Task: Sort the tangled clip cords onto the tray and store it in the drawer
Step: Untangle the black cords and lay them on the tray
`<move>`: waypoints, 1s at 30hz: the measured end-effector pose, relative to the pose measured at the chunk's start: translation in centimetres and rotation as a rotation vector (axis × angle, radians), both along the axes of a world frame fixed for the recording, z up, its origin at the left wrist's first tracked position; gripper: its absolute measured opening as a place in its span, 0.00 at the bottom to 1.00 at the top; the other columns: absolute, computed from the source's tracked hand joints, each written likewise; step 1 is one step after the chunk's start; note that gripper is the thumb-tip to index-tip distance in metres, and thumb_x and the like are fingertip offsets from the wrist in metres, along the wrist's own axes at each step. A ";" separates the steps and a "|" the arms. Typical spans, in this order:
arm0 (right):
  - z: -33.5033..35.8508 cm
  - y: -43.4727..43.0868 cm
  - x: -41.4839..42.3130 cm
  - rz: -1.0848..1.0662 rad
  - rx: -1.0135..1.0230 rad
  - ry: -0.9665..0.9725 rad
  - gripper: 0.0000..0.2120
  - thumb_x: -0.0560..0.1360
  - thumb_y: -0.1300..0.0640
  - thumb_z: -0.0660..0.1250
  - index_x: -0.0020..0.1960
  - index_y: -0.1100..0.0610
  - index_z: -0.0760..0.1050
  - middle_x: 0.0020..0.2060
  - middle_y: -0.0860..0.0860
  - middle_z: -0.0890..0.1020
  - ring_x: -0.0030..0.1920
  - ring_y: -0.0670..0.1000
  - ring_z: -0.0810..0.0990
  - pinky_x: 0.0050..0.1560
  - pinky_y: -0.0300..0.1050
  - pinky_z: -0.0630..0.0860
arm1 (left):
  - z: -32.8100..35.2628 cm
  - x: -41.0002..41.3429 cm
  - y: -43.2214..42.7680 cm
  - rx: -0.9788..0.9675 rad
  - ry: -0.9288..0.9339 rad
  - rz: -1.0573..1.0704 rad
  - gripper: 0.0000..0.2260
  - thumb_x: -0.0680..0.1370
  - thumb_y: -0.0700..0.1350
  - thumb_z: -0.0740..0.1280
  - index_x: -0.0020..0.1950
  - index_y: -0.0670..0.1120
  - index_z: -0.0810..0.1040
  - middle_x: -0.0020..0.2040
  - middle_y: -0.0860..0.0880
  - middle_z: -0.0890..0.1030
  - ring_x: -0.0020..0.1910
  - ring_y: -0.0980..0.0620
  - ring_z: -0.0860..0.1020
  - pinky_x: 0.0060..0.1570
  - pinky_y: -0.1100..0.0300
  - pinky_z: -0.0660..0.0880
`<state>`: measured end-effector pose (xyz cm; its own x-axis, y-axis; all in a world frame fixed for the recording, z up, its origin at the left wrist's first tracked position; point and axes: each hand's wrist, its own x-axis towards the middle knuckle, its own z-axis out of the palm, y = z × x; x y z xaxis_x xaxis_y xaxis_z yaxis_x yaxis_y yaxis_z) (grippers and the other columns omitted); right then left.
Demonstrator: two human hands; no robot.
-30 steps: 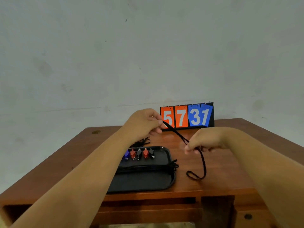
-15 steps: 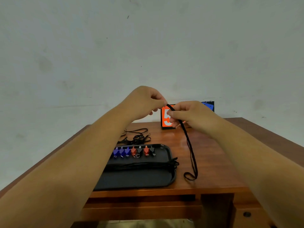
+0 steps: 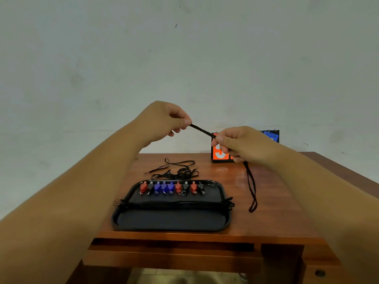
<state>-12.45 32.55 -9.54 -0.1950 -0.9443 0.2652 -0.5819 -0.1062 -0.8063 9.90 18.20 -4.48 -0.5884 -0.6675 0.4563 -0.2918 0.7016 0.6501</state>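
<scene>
Right now I am looking at a pale wall [image 3: 184,58] filling the upper half of the head view, with the wooden desk [image 3: 272,201] stretching away from me below it. Both bare forearms are reaching out over the desk, raised well above its surface.

A black tray [image 3: 172,229] is sitting by the near edge of the desk, left of the middle. A flip-number counter [image 3: 219,155] is standing at the far edge, and the right hand [image 3: 240,144] is hiding most of it.

A bundle of straightened black cords [image 3: 174,204] is lying across the middle of the tray, its ends spilling over the left and right rims. A tangled pile of cords [image 3: 178,172] is lying on the desk just beyond the tray's far rim.

The left hand [image 3: 162,121] is pinching one end of a black cord [image 3: 202,131] between thumb and forefinger, the other fingers curling under. The right hand is pinching the same cord lower down, fingers pressed together around it, so a short stretch is running taut between the two hands. The rest is hanging from under the right hand, its looped end reaching down beside the tray's right rim; I cannot tell whether it is touching the desk.

Red, black and blue clips [image 3: 170,187] are lying in a row along the tray's far rim.
</scene>
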 end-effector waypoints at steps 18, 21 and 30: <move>-6.4 -1.8 0.1 -0.064 0.077 0.158 0.16 0.84 0.40 0.67 0.41 0.46 0.84 0.31 0.46 0.81 0.35 0.63 0.68 0.37 0.45 0.72 | -9.2 10.5 -5.1 0.129 0.058 0.214 0.04 0.83 0.48 0.74 0.53 0.51 0.88 0.45 0.52 0.88 0.42 0.55 0.82 0.45 0.61 0.79; -8.2 -2.4 0.3 -0.064 0.116 0.221 0.13 0.85 0.42 0.66 0.47 0.43 0.85 0.31 0.42 0.83 0.30 0.49 0.70 0.34 0.38 0.71 | -12.1 11.8 -5.9 0.146 0.017 0.252 0.03 0.83 0.50 0.73 0.53 0.53 0.87 0.46 0.54 0.88 0.46 0.54 0.83 0.48 0.57 0.79; -13.9 -4.1 -0.6 -0.162 0.083 0.306 0.06 0.85 0.47 0.68 0.54 0.42 0.85 0.47 0.39 0.87 0.51 0.39 0.82 0.54 0.41 0.74 | -18.2 13.3 -6.8 0.171 -0.050 0.327 0.03 0.82 0.52 0.73 0.52 0.57 0.87 0.50 0.58 0.86 0.47 0.57 0.81 0.55 0.53 0.78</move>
<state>-13.09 28.48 -23.39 -0.2675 -0.9282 0.2587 -0.8019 0.0656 -0.5939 23.18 11.37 -22.66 -0.3501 -0.8879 0.2984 -0.5168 0.4488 0.7291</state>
